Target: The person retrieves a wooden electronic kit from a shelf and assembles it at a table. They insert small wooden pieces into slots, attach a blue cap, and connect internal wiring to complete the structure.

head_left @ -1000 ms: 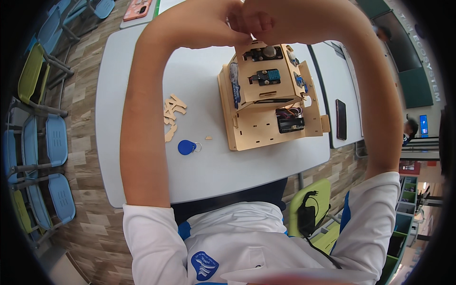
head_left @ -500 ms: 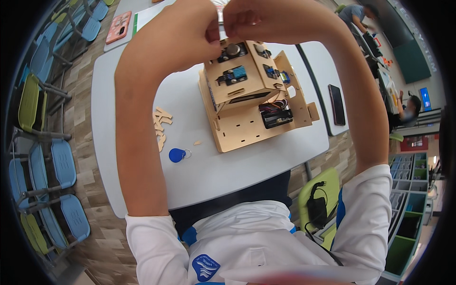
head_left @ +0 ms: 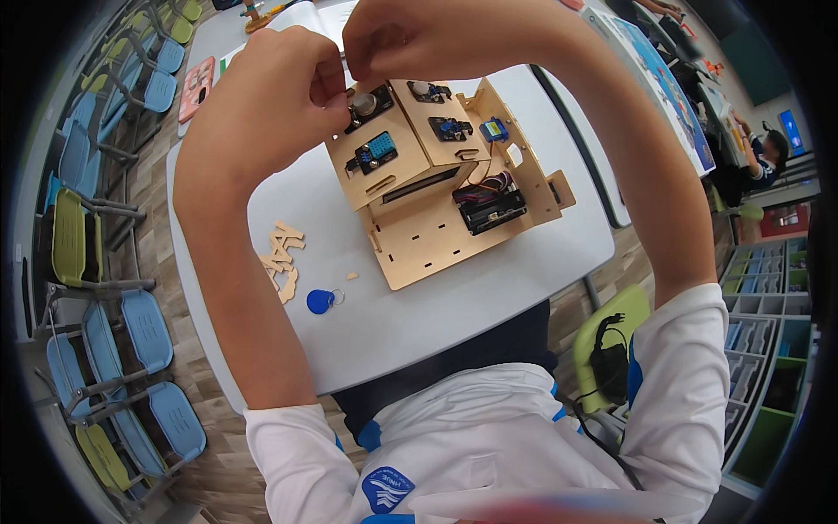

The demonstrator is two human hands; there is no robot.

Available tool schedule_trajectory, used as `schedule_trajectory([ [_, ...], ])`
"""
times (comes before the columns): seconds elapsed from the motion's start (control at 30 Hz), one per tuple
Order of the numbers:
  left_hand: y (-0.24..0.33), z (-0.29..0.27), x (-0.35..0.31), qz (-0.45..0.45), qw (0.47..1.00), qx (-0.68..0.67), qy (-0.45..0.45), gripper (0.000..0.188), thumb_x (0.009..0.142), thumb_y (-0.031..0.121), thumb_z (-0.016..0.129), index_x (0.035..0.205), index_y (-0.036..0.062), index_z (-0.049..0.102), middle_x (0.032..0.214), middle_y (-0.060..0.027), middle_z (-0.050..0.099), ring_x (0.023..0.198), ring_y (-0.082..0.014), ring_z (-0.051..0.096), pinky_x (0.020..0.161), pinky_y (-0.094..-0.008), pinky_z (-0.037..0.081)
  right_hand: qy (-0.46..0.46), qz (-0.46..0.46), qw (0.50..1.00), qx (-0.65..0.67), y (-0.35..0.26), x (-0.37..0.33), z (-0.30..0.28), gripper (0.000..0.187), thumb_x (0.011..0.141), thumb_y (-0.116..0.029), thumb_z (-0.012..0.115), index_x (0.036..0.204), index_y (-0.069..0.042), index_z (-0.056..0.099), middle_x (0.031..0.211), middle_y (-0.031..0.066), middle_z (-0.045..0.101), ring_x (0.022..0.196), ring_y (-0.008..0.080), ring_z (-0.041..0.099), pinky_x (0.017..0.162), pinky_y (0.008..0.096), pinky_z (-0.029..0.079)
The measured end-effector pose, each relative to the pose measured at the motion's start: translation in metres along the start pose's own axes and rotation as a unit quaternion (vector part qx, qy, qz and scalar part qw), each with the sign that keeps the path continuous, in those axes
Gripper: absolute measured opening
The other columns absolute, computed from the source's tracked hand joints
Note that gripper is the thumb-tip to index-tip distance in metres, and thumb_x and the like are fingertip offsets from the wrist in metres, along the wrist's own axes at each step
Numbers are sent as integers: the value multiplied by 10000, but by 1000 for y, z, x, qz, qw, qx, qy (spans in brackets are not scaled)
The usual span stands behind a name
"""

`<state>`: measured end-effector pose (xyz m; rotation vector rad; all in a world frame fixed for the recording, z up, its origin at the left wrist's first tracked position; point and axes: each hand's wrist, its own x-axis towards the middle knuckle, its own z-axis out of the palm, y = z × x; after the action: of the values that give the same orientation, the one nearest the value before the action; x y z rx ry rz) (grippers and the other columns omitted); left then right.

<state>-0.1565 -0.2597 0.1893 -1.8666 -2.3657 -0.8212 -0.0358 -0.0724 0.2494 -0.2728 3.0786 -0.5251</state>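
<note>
By the far edge of the wooden house point(head_left: 417, 144) on the table point(head_left: 419, 319), my left hand point(head_left: 278, 105) and right hand point(head_left: 415, 37), seemingly joined a second ago, have parted slightly, perhaps to regrip, though I cannot tell whether their curled fingers point(head_left: 329, 80) clamp anything.

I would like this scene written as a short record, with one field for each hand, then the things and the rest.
Left hand: fingers bent beside a silver round part; any grip unclear
Right hand: fingers bent near the house's far end; any grip unclear
Things: wooden model house, blue key tag, small wooden pieces
Surface: white table
Rest: black adapter on a green chair; blue chairs at left
</note>
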Motion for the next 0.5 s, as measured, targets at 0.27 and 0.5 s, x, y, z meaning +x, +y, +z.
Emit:
schedule_trajectory([
  [0.27,-5,-1,2,8,999,-41,-8,148,868,61,823,931,-59,764,864,-148,790,786,-226,785,754,-355,630,14,-10,1000,7,35,-16,2,250,943,-120,711,1090,46,825,1022,209,835,901,312,805,851,398,648],
  [0.5,-10,-8,0,-3,994,-102,-40,137,955,66,822,988,-58,776,907,-117,792,853,-195,804,784,-331,652,11,5,998,64,50,-39,9,210,973,-110,742,1106,36,812,1007,175,830,920,251,802,873,362,647],
])
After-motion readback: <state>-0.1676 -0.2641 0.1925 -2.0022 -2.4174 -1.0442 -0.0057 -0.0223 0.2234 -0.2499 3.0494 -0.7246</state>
